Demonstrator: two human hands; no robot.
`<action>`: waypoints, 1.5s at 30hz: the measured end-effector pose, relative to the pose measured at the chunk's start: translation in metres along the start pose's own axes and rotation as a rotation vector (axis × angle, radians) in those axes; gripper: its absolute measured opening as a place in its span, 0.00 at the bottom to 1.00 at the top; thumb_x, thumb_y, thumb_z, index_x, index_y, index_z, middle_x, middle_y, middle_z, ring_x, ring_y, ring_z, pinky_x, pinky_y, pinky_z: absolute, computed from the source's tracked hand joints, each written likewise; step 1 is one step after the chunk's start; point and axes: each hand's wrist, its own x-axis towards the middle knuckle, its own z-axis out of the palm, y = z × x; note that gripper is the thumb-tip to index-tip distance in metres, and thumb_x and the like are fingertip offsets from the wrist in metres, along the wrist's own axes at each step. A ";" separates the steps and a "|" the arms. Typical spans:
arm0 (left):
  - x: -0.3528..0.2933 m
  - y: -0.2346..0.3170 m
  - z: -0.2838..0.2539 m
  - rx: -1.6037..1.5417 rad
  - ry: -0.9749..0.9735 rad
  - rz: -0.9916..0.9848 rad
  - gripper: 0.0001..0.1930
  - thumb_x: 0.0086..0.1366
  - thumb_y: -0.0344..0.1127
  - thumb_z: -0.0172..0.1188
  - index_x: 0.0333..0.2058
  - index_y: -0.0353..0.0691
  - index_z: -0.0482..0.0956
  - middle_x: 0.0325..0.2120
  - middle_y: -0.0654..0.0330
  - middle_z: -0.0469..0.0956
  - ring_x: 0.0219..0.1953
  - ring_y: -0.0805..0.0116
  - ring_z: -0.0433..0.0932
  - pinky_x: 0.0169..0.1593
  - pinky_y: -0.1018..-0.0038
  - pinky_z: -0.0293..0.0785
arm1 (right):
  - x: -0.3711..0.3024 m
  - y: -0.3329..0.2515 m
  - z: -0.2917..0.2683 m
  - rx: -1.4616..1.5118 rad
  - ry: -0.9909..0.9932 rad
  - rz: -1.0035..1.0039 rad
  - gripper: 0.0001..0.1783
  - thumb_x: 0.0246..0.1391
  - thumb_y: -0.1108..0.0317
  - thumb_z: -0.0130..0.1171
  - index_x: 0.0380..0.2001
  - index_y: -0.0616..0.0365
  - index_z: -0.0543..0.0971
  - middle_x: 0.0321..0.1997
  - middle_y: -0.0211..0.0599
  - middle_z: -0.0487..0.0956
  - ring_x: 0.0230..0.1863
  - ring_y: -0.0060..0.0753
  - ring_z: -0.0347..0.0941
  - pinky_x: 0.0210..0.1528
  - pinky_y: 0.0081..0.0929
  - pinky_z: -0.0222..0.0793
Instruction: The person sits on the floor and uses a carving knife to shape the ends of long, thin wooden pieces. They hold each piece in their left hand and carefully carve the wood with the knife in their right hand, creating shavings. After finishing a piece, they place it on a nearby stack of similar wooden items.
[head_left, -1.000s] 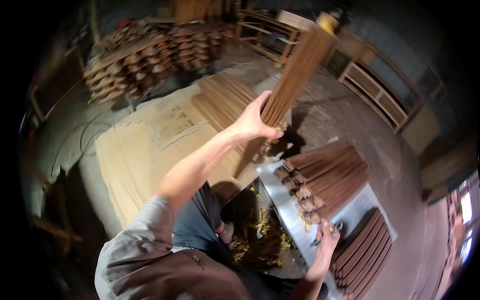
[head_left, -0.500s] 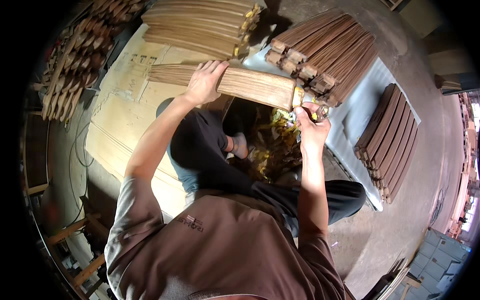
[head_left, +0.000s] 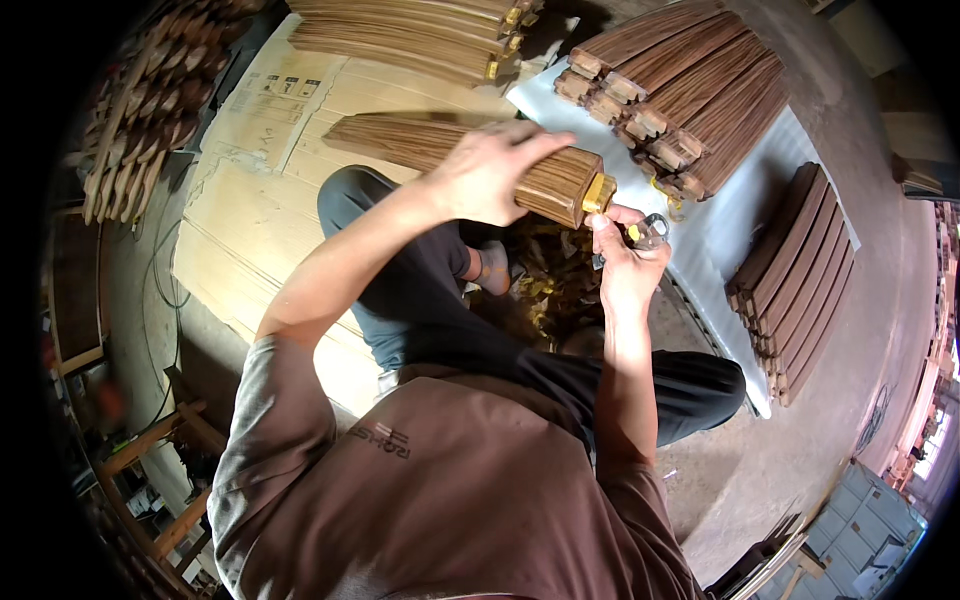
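A long, slightly curved piece of brown striped wood (head_left: 568, 182) lies slantwise above my lap. My left hand (head_left: 482, 176) is wrapped over it, closer to its right end. That end narrows to a tenon covered in yellow tape (head_left: 599, 193). My right hand (head_left: 630, 268) is just below the taped tenon, thumb and forefinger close against it. In its curled fingers sits a small dark tool (head_left: 650, 232) with a yellow spot and a shiny round part; its kind I cannot make out.
Yellow tape scraps (head_left: 550, 290) are heaped between my legs. Flattened cardboard (head_left: 240, 230) lies at left. Taped wooden pieces (head_left: 400, 45) are stacked beyond. On pale foam sheeting (head_left: 735, 215) rest bare-ended pieces (head_left: 690, 80) and darker curved pieces (head_left: 795, 285). Carved pieces (head_left: 150, 120) fill the far left.
My left hand has slid right along the wood toward its taped end. The piece has turned, so a darker striped face shows. My right hand stays beside the tenon with the tool.
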 end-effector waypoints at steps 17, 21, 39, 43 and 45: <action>-0.013 0.024 0.020 -0.056 -0.011 0.058 0.44 0.37 0.34 0.73 0.60 0.43 0.71 0.52 0.50 0.73 0.56 0.46 0.73 0.59 0.55 0.71 | 0.021 -0.064 -0.007 -0.057 -0.142 -0.001 0.04 0.60 0.81 0.56 0.37 0.66 0.79 0.30 0.36 0.83 0.23 0.16 0.70 0.27 0.17 0.67; 0.001 0.023 0.027 -0.018 0.115 0.015 0.42 0.40 0.33 0.73 0.60 0.45 0.71 0.51 0.51 0.73 0.55 0.47 0.74 0.57 0.56 0.72 | -0.033 -0.071 -0.023 -0.161 -0.307 0.021 0.04 0.61 0.81 0.53 0.36 0.63 0.76 0.31 0.37 0.83 0.20 0.10 0.65 0.23 0.16 0.63; -0.019 0.038 0.071 0.058 0.263 0.018 0.42 0.37 0.24 0.68 0.59 0.45 0.74 0.49 0.53 0.71 0.52 0.50 0.72 0.57 0.57 0.69 | -0.018 0.000 -0.045 -0.561 0.053 -0.051 0.11 0.51 0.69 0.74 0.33 0.64 0.84 0.28 0.36 0.84 0.29 0.21 0.76 0.39 0.23 0.74; -0.026 0.039 0.092 0.081 0.290 0.030 0.38 0.42 0.23 0.65 0.59 0.44 0.74 0.49 0.53 0.71 0.53 0.49 0.72 0.58 0.56 0.69 | -0.012 0.006 -0.037 -0.690 0.077 0.013 0.11 0.50 0.68 0.74 0.29 0.64 0.84 0.22 0.36 0.81 0.24 0.22 0.73 0.34 0.26 0.71; -0.028 0.038 0.099 0.096 0.280 0.033 0.35 0.46 0.25 0.63 0.58 0.43 0.75 0.50 0.52 0.71 0.54 0.49 0.72 0.60 0.54 0.68 | -0.014 0.008 -0.036 -0.688 0.102 0.020 0.11 0.50 0.68 0.73 0.28 0.65 0.83 0.20 0.37 0.80 0.23 0.23 0.71 0.32 0.27 0.70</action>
